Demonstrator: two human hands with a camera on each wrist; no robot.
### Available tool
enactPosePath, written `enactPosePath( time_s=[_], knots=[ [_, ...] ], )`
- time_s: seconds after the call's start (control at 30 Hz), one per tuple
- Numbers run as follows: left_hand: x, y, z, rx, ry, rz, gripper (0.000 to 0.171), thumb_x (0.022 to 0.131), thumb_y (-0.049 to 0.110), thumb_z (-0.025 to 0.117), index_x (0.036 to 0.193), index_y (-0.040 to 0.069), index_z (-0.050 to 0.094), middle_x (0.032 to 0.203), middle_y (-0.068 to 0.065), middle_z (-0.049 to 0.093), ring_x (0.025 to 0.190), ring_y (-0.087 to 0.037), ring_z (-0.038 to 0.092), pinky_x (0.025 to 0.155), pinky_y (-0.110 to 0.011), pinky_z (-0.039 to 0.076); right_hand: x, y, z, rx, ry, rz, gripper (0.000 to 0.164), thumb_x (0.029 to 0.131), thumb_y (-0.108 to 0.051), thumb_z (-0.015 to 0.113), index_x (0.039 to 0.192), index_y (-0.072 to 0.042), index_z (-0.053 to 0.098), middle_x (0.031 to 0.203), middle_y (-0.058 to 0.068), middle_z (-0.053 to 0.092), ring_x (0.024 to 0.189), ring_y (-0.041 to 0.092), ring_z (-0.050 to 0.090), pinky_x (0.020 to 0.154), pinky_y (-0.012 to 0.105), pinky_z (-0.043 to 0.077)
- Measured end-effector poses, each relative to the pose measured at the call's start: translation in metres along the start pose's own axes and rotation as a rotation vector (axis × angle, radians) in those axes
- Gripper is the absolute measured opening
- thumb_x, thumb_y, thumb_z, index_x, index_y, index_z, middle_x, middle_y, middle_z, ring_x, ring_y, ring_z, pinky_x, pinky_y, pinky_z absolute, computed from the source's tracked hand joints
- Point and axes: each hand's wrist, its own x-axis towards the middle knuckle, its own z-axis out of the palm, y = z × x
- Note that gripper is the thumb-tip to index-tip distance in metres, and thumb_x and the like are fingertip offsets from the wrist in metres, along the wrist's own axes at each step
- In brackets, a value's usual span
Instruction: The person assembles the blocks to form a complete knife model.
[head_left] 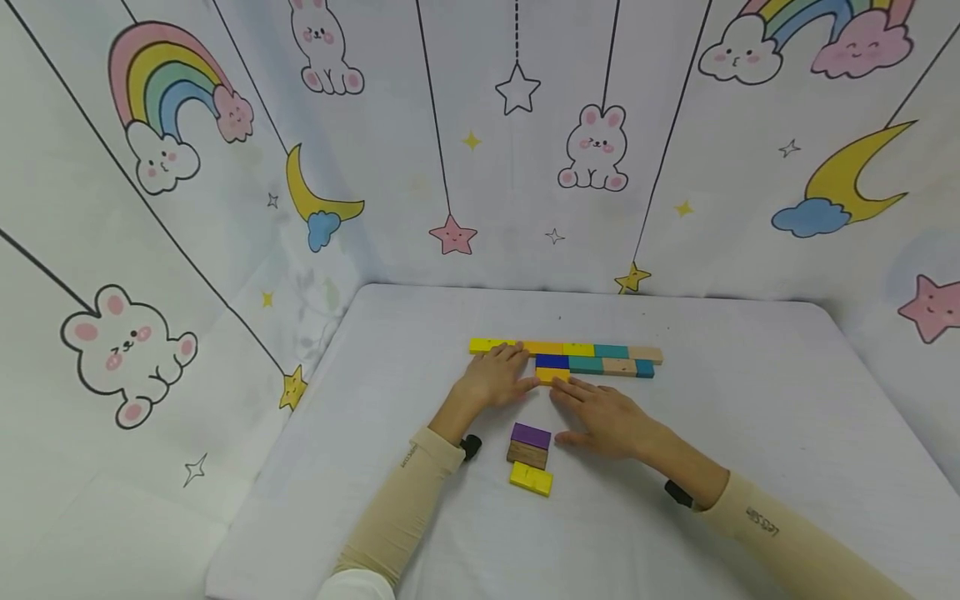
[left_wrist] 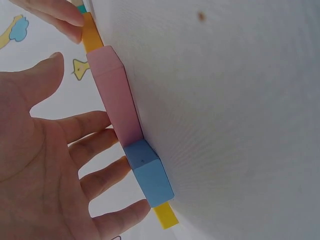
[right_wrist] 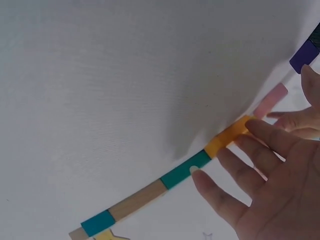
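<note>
My left hand (head_left: 491, 377) lies at the left end of the rows of coloured blocks. In the left wrist view its extended fingers touch a pink block (left_wrist: 117, 97) and a blue block (left_wrist: 154, 175), both hidden from the head view. To the right, my right hand (head_left: 606, 419) stretches its fingers against the orange block (head_left: 552, 377) at the near side. The right wrist view shows fingertips on this orange block (right_wrist: 227, 137), with a teal block (right_wrist: 186, 170) alongside. Neither hand is curled round a block.
The far row holds a yellow block (head_left: 579, 349), a teal block (head_left: 611, 351) and a wooden block (head_left: 646, 355). Nearer to me lie a purple block (head_left: 531, 435), a brown block (head_left: 527, 454) and a yellow block (head_left: 531, 479) on the white table (head_left: 337, 500).
</note>
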Motion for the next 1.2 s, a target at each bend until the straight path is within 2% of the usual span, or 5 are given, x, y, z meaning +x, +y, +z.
enactPosePath(
  time_s=[0.37,0.8,0.97,1.2],
  knots=[
    [-0.001,0.001,-0.002,-0.008,-0.004,-0.001,0.072,0.108,0.062,0.039,0.164,0.017,0.035,0.172,-0.004,0.027,0.157,-0.028,0.029,0.124,-0.055,0.030,0.003,0.004,0.007,0.001,0.006,-0.011,0.081,0.095,-0.055,0.072,0.157,-0.010,0.047,0.168,0.010,0.036,0.154,0.036,0.033,0.117,0.060,0.038],
    [0.000,0.001,-0.003,-0.012,0.001,0.011,0.071,0.108,0.061,0.040,0.163,0.017,0.037,0.172,-0.004,0.028,0.156,-0.028,0.029,0.125,-0.053,0.029,0.001,0.002,0.004,0.020,0.020,-0.015,0.080,0.095,-0.056,0.071,0.156,-0.010,0.048,0.167,0.013,0.036,0.155,0.037,0.031,0.119,0.061,0.036],
    [0.000,0.000,-0.003,-0.015,-0.012,0.011,0.071,0.108,0.061,0.038,0.164,0.018,0.036,0.172,-0.003,0.027,0.157,-0.028,0.028,0.126,-0.052,0.028,-0.004,-0.006,-0.002,0.067,0.024,-0.031,0.081,0.094,-0.054,0.073,0.157,-0.010,0.047,0.166,0.013,0.038,0.153,0.037,0.034,0.119,0.061,0.035],
    [-0.002,0.000,-0.004,-0.025,-0.010,0.018,0.069,0.109,0.059,0.040,0.163,0.016,0.037,0.172,-0.004,0.027,0.157,-0.028,0.027,0.127,-0.049,0.026,-0.012,-0.024,-0.007,0.178,-0.049,-0.103,0.077,0.097,-0.056,0.068,0.158,-0.015,0.047,0.165,0.004,0.041,0.151,0.029,0.040,0.121,0.057,0.035]
  ],
)
